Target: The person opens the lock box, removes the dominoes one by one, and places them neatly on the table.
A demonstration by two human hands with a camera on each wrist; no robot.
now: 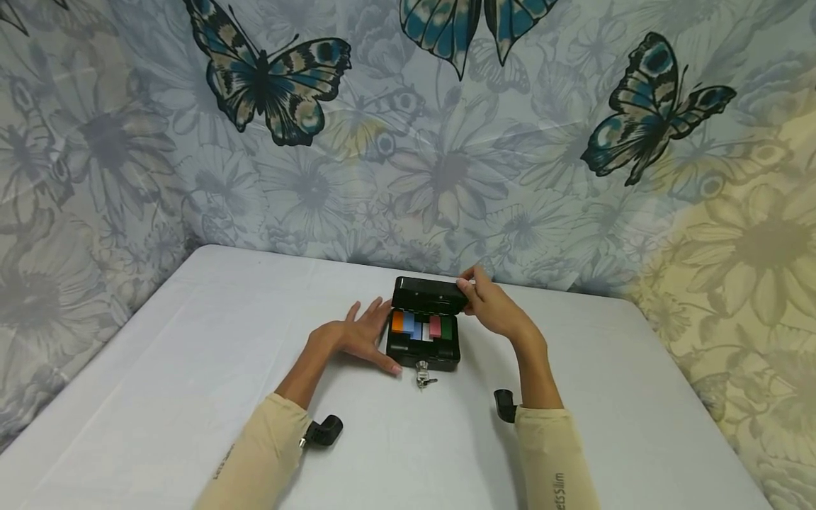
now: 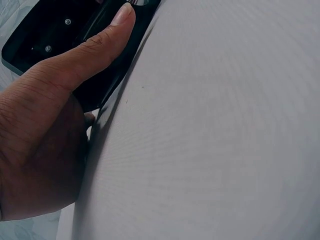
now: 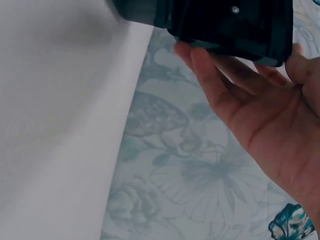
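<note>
Your left hand lies flat on the table, fingers straight and spread, with its thumb pressed along the left side of the black box. In the left wrist view that thumb lies straight against the box's dark wall. Your right hand grips the right end of the lid, fingers curled over its top edge and thumb behind; the right wrist view shows the fingers wrapped round the lid's edge. The lid stands partly raised, tilted over the far side of the box.

The box sits near the middle of the table, slightly toward the far side. Inside it stand coloured blocks in a row: orange, blue, white, pink and green, left to right. Keys hang from the lock on the near face of the box and rest on the table. A butterfly-printed cloth covers the wall behind.
</note>
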